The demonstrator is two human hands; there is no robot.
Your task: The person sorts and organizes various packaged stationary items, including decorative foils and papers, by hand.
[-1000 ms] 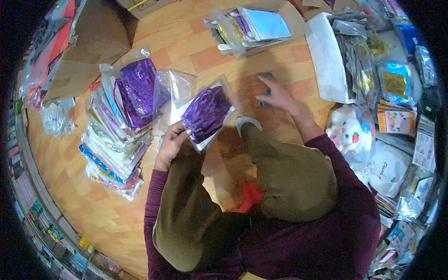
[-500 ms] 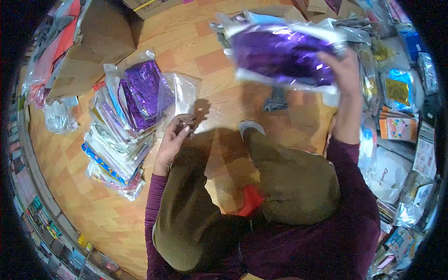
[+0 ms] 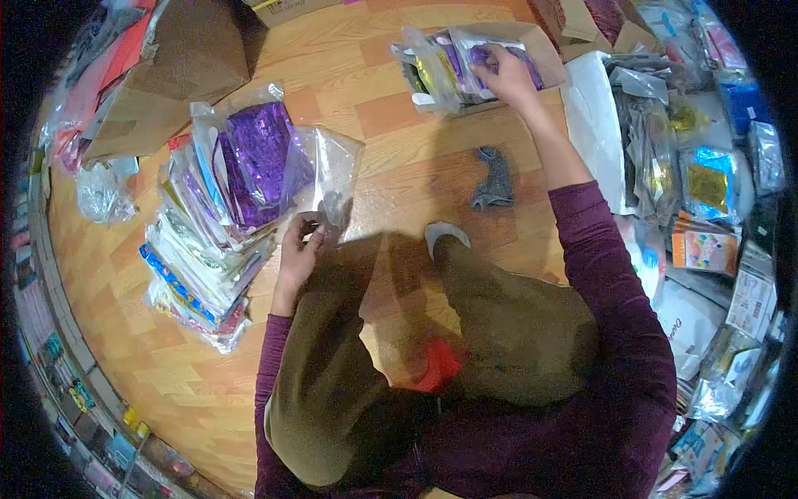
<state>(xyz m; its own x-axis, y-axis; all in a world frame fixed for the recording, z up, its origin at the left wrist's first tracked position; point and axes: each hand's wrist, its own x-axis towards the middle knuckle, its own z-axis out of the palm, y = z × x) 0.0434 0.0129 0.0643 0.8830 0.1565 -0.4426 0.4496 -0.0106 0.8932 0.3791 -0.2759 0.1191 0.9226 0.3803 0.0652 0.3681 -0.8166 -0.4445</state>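
My right hand (image 3: 505, 73) reaches far forward, its fingers closed on a shiny purple packet (image 3: 525, 66) standing in a row of flat bagged packets (image 3: 436, 68). A small cardboard box (image 3: 544, 51) surrounds part of that row. My left hand (image 3: 301, 248) is by my left knee, with loosely curled fingers, thumb apart and nothing visible in it. Near its fingertips lies a clear plastic bag (image 3: 332, 166). Just beyond is a fanned stack of bagged packets (image 3: 204, 241), topped by a purple sequined item in clear plastic (image 3: 258, 158).
A large cardboard box (image 3: 187, 79) stands at upper left beside a crumpled clear bag (image 3: 104, 195). A grey cloth piece (image 3: 492, 179) lies on the wooden floor. Many packaged goods (image 3: 706, 175) crowd the right side. Another open carton (image 3: 582, 25) is at the back.
My right hand has carried the purple packet forward and down into the row in the small box. My left hand has stayed near my knee, shifting slightly.
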